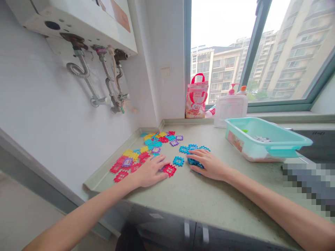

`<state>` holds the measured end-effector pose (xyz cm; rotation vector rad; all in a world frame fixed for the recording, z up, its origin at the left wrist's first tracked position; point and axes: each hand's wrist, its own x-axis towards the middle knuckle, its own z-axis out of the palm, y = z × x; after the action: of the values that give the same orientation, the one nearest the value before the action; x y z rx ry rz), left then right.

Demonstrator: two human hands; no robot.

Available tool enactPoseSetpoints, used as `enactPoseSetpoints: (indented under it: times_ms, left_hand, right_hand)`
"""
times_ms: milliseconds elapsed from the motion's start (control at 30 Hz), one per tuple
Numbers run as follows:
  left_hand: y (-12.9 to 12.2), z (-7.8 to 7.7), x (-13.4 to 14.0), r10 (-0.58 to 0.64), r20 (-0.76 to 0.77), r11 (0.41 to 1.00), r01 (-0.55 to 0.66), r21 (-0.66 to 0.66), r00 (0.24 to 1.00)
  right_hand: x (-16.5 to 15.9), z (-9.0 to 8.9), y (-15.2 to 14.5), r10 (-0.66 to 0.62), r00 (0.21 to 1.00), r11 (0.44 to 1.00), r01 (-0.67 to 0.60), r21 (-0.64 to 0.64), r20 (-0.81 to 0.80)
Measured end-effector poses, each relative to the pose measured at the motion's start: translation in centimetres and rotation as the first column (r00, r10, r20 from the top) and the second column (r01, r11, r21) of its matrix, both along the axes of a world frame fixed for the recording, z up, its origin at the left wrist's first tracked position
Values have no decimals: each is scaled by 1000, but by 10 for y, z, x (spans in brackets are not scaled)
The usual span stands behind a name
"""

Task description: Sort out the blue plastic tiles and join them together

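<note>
Counter (199, 195): your left hand (150, 171) flat on red tile (169, 170); right hand (208, 164) clamped on blue tiles (195, 162) — align notches squarely.

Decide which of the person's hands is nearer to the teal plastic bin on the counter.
Right. The right hand rests on blue tiles just left of the teal bin; the left hand lies further left, on the red tile.
</note>
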<state>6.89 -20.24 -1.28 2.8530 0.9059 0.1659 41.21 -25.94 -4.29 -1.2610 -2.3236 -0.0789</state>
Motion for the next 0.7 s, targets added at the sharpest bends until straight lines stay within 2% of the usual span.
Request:
enactPoseSetpoints:
  times_ms: [167,267,367,467,567,633,700]
  left_hand:
    - [39,-4,-13,17,90,1000,-17,-5,996]
    - [53,-10,-10,71,124,992,-84,99,990]
    - [60,-9,3,212,70,942,-223,249,975]
    - [70,3,35,299,2,902,-283,327,954]
    - [90,16,87,262,-19,920,-244,307,965]
    - [105,18,124,232,-45,938,-211,276,972]
    - [117,13,154,259,-69,941,-236,241,963]
  right_hand:
    - [-26,5,-4,58,997,998,-56,-37,56]
    - [-36,8,-4,114,991,990,-107,-94,74]
    - [-36,7,-4,85,995,993,-80,-84,59]
    - [-33,5,-3,40,999,998,-39,-52,15]
    - [-31,4,-4,33,999,999,-34,-34,-10]
    - [-30,2,-4,48,999,998,-49,-29,-15]
    - [-27,-1,-5,64,998,998,-64,-29,-15]
